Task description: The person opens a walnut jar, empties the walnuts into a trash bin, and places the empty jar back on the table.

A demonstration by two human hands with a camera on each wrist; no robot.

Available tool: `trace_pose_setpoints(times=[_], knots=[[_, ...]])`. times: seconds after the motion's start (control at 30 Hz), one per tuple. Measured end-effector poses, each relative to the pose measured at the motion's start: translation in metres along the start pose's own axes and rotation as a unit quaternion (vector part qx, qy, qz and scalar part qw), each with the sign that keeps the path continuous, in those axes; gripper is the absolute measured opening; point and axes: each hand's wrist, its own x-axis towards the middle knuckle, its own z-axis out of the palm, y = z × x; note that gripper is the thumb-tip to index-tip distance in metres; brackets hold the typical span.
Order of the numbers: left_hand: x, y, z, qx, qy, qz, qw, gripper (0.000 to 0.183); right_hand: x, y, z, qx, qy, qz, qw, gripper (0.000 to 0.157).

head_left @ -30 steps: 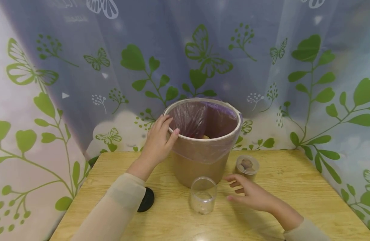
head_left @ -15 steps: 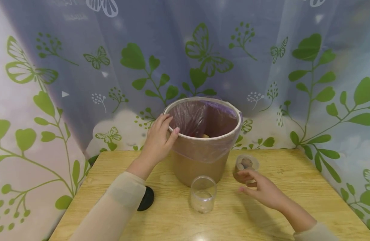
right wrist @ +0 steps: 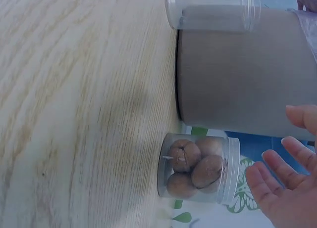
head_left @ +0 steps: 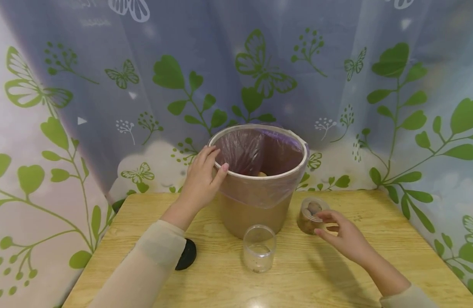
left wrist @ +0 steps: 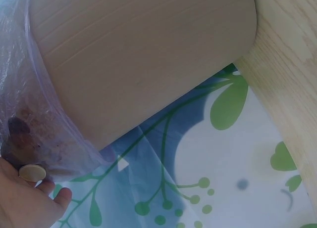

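At the left side of the bin (head_left: pixel 255 218), my left hand (head_left: pixel 199 182) holds the white rim, its fingers bent over the edge. A purplish plastic liner (head_left: pixel 240 149) hangs over that rim, with a small yellowish thing (head_left: pixel 261 174) partly visible inside. My right hand (head_left: pixel 346 235) reaches beside a clear jar (head_left: pixel 307 224), fingers apart and slightly bent around nothing. In the right wrist view, the jar holds several round brown nuts (right wrist: pixel 205 171) with cracked shells, and the fingertips show just past its mouth. A second clear jar (head_left: pixel 258 256) stands in front of the bin.
A black round object (head_left: pixel 187 255) lies on the wooden table (head_left: pixel 336 282), partly covered by the left sleeve (head_left: pixel 155 252). Behind the table hangs a curtain (head_left: pixel 213 51) with green leaves and butterflies.
My right hand has moved rightward from between the two jars to the right side of the nut jar. My left hand has stayed on the bin's rim.
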Motion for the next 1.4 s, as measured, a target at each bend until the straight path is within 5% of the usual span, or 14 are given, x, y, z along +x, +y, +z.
trace_pose_setpoints(times=[0.43, 1.4], knots=[[0.000, 0.000, -0.002, 0.003, 0.001, -0.005, 1.0000, 0.080, 0.004, 0.013, -0.004, 0.015, 0.053, 0.061, 0.997, 0.063], [-0.001, 0.000, 0.001, -0.001, 0.001, -0.004, 1.0000, 0.077, 0.023, 0.041, 0.013, 0.057, 0.030, 0.130, 0.989, 0.096]])
